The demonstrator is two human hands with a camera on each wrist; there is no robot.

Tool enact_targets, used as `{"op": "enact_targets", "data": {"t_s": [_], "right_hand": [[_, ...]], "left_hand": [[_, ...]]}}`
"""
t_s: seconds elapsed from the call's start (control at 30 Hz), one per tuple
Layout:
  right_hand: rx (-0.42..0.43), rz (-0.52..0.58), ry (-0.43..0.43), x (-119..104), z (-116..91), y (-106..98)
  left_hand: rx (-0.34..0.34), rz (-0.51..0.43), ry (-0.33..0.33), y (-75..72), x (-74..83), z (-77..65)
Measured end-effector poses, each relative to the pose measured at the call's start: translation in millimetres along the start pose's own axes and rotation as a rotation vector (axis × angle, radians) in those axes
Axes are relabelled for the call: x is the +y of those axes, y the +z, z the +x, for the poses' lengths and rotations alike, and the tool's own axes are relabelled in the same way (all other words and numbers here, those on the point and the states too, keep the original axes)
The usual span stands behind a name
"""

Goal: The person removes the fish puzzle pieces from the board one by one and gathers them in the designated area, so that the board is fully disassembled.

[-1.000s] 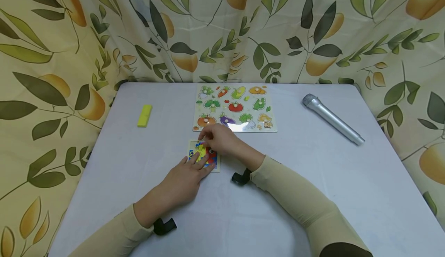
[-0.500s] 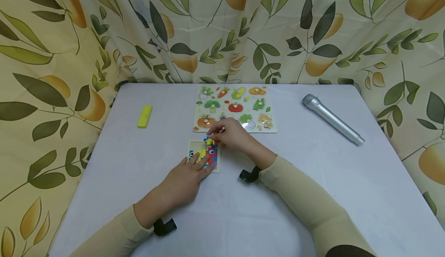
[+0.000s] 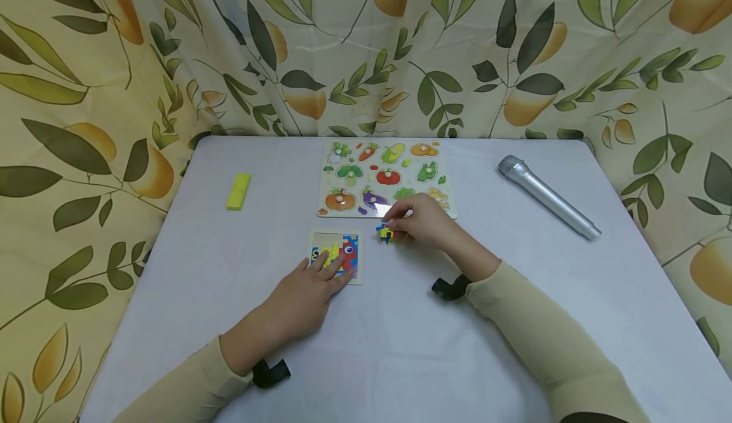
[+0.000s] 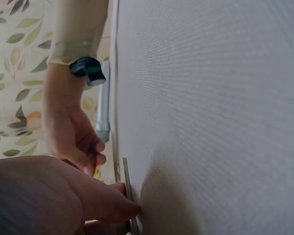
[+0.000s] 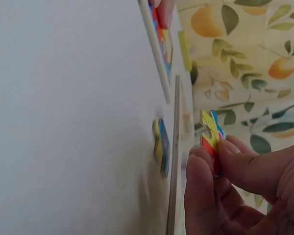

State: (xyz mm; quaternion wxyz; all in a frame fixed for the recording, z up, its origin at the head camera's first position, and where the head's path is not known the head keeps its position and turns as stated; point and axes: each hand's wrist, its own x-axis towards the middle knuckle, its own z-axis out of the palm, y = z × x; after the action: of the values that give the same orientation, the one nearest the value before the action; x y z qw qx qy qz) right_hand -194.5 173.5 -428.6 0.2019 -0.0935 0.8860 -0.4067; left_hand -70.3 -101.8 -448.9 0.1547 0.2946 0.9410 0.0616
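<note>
My left hand (image 3: 300, 296) rests with spread fingers on the small framed jigsaw puzzle (image 3: 350, 242), whose picture is yellow, red and blue. The puzzle's upper left part shows bare backing. In the left wrist view the thumb (image 4: 120, 208) lies at the board's edge. My right hand (image 3: 426, 223) stands to the right of the puzzle. Between thumb and fingers it pinches a yellow, red and blue jigsaw piece (image 5: 209, 137). A second, blurred jigsaw piece (image 5: 160, 147) shows apart from those fingers, close to the tabletop.
A vegetable puzzle board (image 3: 360, 186) lies behind the hands, partly covered by the right one. At the left is a yellow block (image 3: 238, 191); at the right lies a silver microphone (image 3: 549, 197). Patterned curtains (image 3: 366, 48) hang around the white table (image 3: 400, 359).
My right hand has taken jigsaw pieces off the puzzle and moved right, baring the backing at upper left. My left hand stays in place.
</note>
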Motion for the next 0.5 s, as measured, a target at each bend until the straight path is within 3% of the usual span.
{"op": "enact_targets", "data": {"t_s": [0.5], "right_hand": [[-0.006,-0.001,0.122,38,-18,-29]], "left_hand": [[0.012,0.012,0.007,2.6,-1.7,0.1]]}}
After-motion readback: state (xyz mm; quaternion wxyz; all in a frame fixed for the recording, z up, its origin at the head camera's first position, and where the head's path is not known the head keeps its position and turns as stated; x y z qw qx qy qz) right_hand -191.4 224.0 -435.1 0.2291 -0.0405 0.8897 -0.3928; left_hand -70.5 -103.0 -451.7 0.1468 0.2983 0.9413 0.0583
